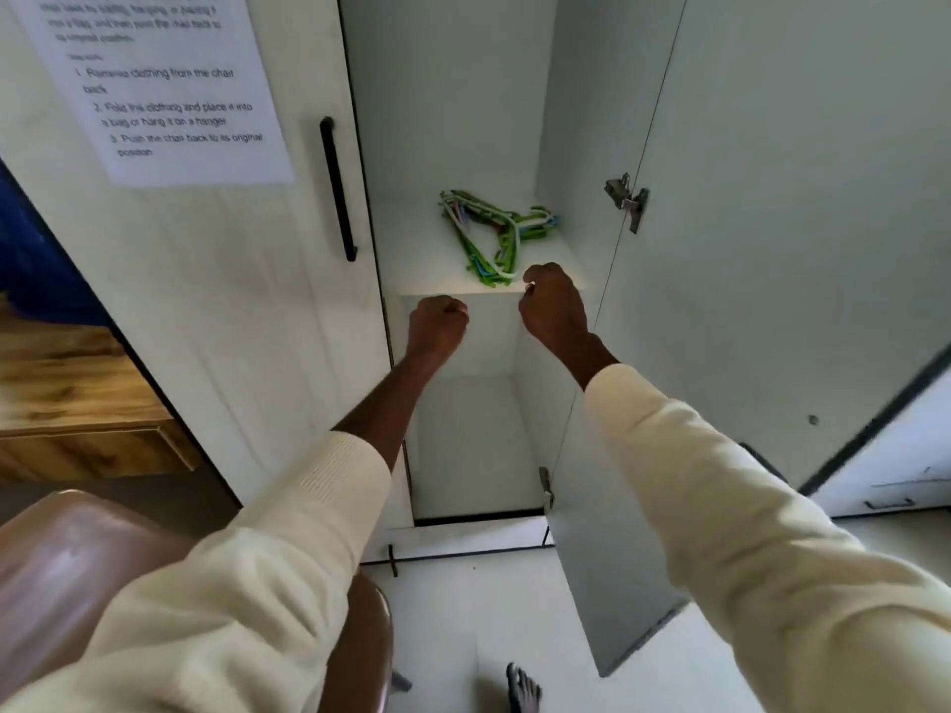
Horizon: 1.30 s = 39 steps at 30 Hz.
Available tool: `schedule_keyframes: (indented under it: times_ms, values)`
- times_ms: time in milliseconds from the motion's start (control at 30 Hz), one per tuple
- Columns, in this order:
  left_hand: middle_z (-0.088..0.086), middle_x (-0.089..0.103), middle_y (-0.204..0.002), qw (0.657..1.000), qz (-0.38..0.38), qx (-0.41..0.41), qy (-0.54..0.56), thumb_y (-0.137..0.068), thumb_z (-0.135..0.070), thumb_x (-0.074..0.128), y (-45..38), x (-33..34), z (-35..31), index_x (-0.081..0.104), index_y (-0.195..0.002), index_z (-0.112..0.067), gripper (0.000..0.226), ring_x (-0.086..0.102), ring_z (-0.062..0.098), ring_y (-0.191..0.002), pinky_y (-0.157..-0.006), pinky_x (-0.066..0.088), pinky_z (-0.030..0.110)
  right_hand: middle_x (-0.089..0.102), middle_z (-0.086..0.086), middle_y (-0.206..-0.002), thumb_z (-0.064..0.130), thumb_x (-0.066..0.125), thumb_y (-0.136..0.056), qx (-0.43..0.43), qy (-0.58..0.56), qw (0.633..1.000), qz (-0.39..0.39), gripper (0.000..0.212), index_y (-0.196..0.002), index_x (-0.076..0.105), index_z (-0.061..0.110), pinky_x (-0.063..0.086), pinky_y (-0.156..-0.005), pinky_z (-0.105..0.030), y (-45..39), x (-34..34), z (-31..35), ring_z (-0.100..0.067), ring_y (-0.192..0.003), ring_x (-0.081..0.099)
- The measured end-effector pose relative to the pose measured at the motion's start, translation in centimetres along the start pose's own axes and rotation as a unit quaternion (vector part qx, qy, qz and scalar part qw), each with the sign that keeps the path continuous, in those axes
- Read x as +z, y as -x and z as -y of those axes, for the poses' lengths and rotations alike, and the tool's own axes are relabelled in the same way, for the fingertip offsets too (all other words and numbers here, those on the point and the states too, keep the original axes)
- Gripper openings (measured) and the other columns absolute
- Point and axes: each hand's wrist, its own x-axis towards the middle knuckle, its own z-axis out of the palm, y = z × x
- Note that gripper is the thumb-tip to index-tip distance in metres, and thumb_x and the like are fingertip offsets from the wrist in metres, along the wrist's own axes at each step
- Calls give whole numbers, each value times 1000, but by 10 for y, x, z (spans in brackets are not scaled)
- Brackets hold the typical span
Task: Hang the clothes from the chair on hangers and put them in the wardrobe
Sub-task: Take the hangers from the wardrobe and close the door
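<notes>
- Wardrobe (453, 95): the right-hand door (772, 249) stands open; the left door (206, 301) is closed and carries a black handle (337, 190) and a printed instruction sheet (164, 90).
- Hangers (491, 231): a tangled bundle, mostly green with some white and blue, lies on the wardrobe shelf (411, 249), towards its front edge.
- Left hand (437, 324): raised in front of the shelf edge, fingers curled into a fist, grip closed on nothing visible.
- Right hand (553, 306): raised just beside the near end of the hanger bundle, fingers curled; no hanger is seen within its grip.
- Chair (62, 568): brown seat at lower left, partly hidden by the cream sleeve (257, 584). No clothes are visible in this view.
- Step in hand, by judgement: fetching a hanger, ahead of any hanging.
- Next move calls for: opening the right hand, separating one hanger from the interlocked bundle, lifting it clear without dragging the others off the shelf.
</notes>
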Motion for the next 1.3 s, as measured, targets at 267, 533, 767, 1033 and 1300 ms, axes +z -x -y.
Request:
schedule_keyframes:
  times_ms: [267, 533, 767, 1033, 1300]
  values:
    - [18, 71, -106, 999, -28, -15, -2, -81, -21, 62, -116, 33, -36, 72, -102, -3, 29, 66, 34, -104, -91, 55, 41, 56, -20, -129, 8, 48, -93, 18, -27, 999, 37, 32, -122, 58, 1, 40, -97, -34, -148, 32, -46, -36, -121, 52]
    - [26, 66, -100, 987, -93, -125, 31, -78, -30, 76, -230, 44, -40, 64, -105, 5, 46, 65, 36, -103, -69, 43, 32, 62, -26, -112, 6, 55, -85, -7, -36, 999, 30, 26, -105, 67, -5, 46, -87, -37, -228, 83, -40, -39, -106, 59]
    - [13, 64, -115, 983, -45, -177, -25, -60, -51, 87, -293, 57, -48, 60, -121, -6, 81, 62, 29, -109, -90, 51, 32, 45, -22, -132, 20, 63, -83, 38, 71, 997, 4, 43, -121, 54, 1, 34, -101, -44, -258, 106, -52, -41, -124, 41]
    - [10, 57, -129, 948, -104, -169, -250, -80, -39, 61, -299, 85, -50, 57, -125, -19, 50, 49, 32, -122, -104, 37, 44, 31, -26, -147, 19, 67, -88, 105, -70, 991, 40, 53, -131, 45, -2, 41, -99, -35, -274, 122, -68, -41, -125, 47]
    - [8, 65, -105, 926, -12, -196, -324, -61, -28, 72, -285, 76, -45, 65, -101, -15, 43, 63, 30, -97, -83, 52, 35, 42, -18, -138, 58, 75, -73, 210, -70, 975, -15, 96, -141, 34, 5, 36, -105, -43, -250, 117, -65, -35, -126, 45]
